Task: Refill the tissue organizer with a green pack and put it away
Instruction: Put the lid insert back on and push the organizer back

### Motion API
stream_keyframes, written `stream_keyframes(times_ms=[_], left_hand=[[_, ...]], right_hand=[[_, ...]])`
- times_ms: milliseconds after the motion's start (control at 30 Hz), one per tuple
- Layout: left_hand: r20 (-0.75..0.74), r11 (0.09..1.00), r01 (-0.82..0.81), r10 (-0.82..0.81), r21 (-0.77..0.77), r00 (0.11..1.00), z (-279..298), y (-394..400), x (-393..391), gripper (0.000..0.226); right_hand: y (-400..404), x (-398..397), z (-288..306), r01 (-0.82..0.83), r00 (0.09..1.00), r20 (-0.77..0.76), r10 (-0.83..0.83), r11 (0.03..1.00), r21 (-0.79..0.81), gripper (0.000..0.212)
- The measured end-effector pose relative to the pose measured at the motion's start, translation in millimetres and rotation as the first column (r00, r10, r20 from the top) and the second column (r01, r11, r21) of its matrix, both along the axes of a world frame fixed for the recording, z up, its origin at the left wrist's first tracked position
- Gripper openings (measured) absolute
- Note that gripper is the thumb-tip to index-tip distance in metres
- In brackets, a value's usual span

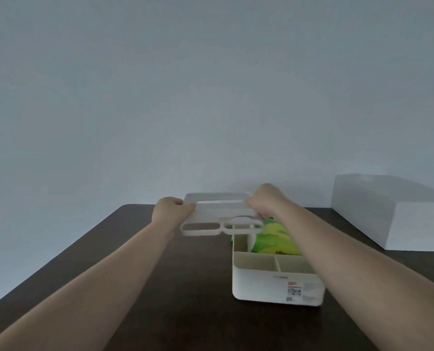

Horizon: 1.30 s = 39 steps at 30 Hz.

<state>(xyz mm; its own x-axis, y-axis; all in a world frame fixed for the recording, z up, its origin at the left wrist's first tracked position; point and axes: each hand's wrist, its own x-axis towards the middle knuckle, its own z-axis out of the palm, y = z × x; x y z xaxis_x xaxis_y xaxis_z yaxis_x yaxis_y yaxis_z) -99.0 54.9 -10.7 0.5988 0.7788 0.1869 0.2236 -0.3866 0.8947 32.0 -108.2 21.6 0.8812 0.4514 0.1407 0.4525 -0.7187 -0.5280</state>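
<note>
The white tissue organizer [274, 282] stands open on the dark worktop [185, 287], right of centre and close to the near side. Its front part is split into two small compartments, both showing bare white bottoms. Behind them, in the large rear compartment, lies the green pack [274, 240], bright green with yellowish print, its top rising a little above the organizer's rim. A label with small print sits on the organizer's front wall, too small to read.

The organizer's white lid [218, 214] is held in the air, up and to the left of the organizer, with its right end over the rear compartment and the green pack. It lies roughly flat, slightly blurred, with a long slot across its top and two rounded openings along its near edge. The left hand [169, 209] is closed on the lid's left end, thumb on top. The right hand [265, 201] is closed on the lid's right end, its fingers curled under and hidden from view. Both bare forearms reach in from the lower corners.

At the far right of the worktop sits a large white box [388, 214], well apart from the organizer. A plain pale wall [211, 84] rises behind.
</note>
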Motion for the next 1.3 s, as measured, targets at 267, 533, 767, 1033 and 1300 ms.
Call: stream_keyframes(times_ms=[267, 533, 767, 1033, 1300], left_hand=[[-0.025, 0.992, 0.129, -0.129, -0.001, 0.991, 8.5, -63.6, 31.1, 0.017], [-0.076, 0.975, 0.199, -0.207, -0.101, 0.975, -3.9, -95.6, 44.7, 0.015], [-0.137, 0.977, 0.19, -0.202, -0.1, 0.97, -15.2, -90.2, 46.2, 0.016], [-0.178, 0.99, 0.139, -0.141, -0.021, 0.974, -24.8, -82.8, 43.7, 0.01], [-0.194, 0.991, 0.112, -0.096, 0.075, 0.976, -28.7, -81.2, 51.5, 0.024]], right_hand=[[-81.8, 16.2, -2.2, 0.11, 0.991, -0.085, -0.101, 0.987, 0.118, 0.012], [-120.9, 22.4, -21.9, 0.157, 0.978, -0.147, -0.145, 0.985, 0.074, 0.014], [-127.1, 16.0, -33.1, 0.11, 0.982, -0.148, -0.113, 0.994, -0.028, 0.018], [-119.4, 17.5, -40.4, 0.104, 0.987, -0.118, -0.111, 0.992, -0.065, 0.012], [-118.0, 24.0, -47.6, 0.188, 0.98, -0.043, -0.193, 0.976, -0.107, 0.019]])
